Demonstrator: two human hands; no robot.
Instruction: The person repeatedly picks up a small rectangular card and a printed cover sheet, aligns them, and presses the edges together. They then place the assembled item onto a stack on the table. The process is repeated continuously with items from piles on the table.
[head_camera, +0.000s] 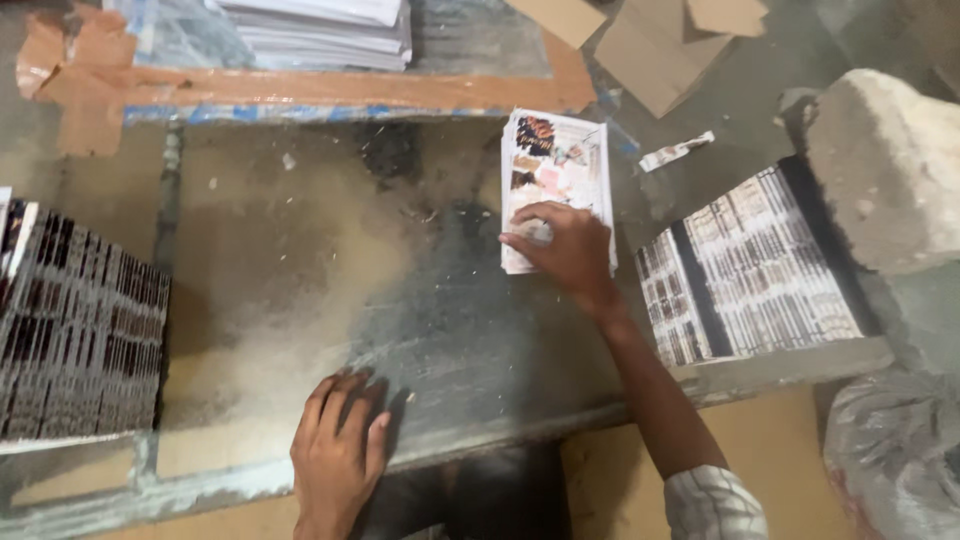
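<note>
Item: small stack of printed sheets (556, 185), white-edged, top face a collage of coloured pictures. I log it toward the far right part of the glass surface (300, 270), its far end just short of the taped far edge.

My right hand (565, 245) lies on the near end of that stack, fingers spread and pressing down flat on the top sheet; not closed around it. A checked sleeve (712, 505) shows at the forearm.

My left hand (340, 450) rests palm down, fingers spread, on the bare surface close to its near edge, holding nothing. The two hands are well apart.

Near the right edge: a tall block of stacked printed booklets (750, 270), spines striped dark and pale, with a rough grey stone block (885, 165) sitting against its far right side.

At the left edge: a second dark block of stacked booklets (80, 340).

Along the far edge: orange-brown tape (330, 90), and behind it a pile of white paper (320, 30). Cardboard pieces (650, 40) lie beyond the far right corner.
</note>
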